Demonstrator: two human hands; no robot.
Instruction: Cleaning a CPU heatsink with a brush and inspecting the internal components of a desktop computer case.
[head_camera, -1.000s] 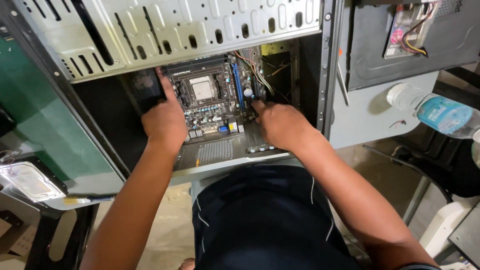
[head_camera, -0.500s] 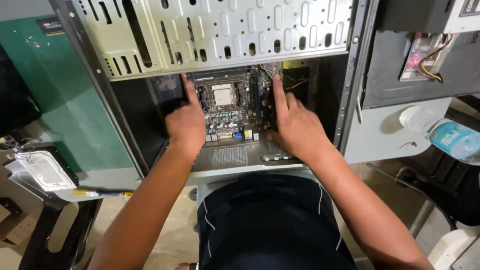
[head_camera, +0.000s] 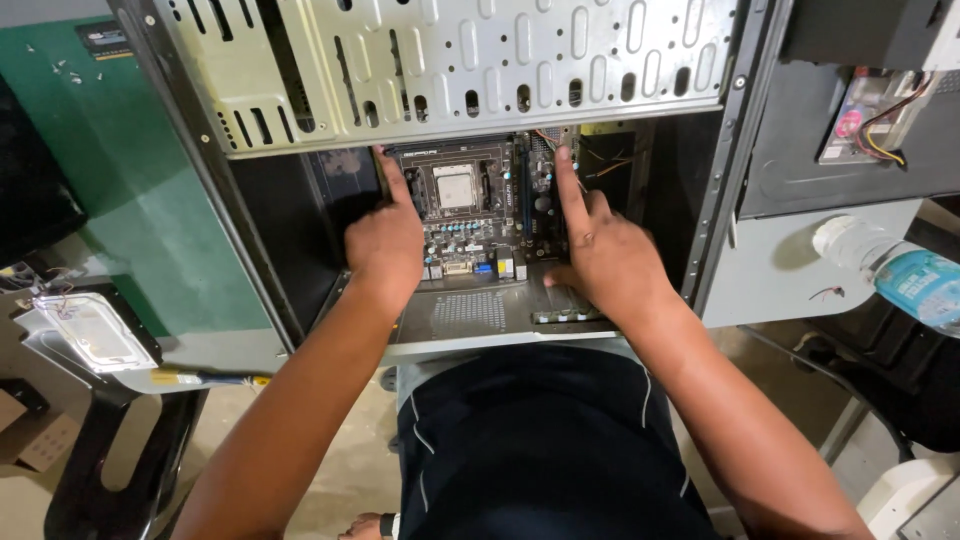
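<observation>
Inside the open computer case (head_camera: 250, 230) lies the motherboard (head_camera: 480, 215), flat against the case's back panel, at about 12 o'clock from the person's body; its square silver processor socket (head_camera: 455, 185) sits near the board's upper middle. The left hand (head_camera: 385, 245) rests on the board's left edge at 11 o'clock, index finger stretched straight up along that edge, the other fingers curled under, gripping nothing. The right hand (head_camera: 605, 260) lies on the board's right side at 1 o'clock, index finger extended up to the far corner by the coloured wires (head_camera: 600, 165), palm down and unclenched, pressing rather than grasping. Above both hands, at 12 o'clock, the perforated grey drive cage (head_camera: 450, 60) overhangs the board. At 9 o'clock a bare hard drive (head_camera: 90, 330) lies on a black stand; at 3 o'clock a plastic water bottle (head_camera: 900, 270) lies on its side on the grey table (head_camera: 760, 290).
</observation>
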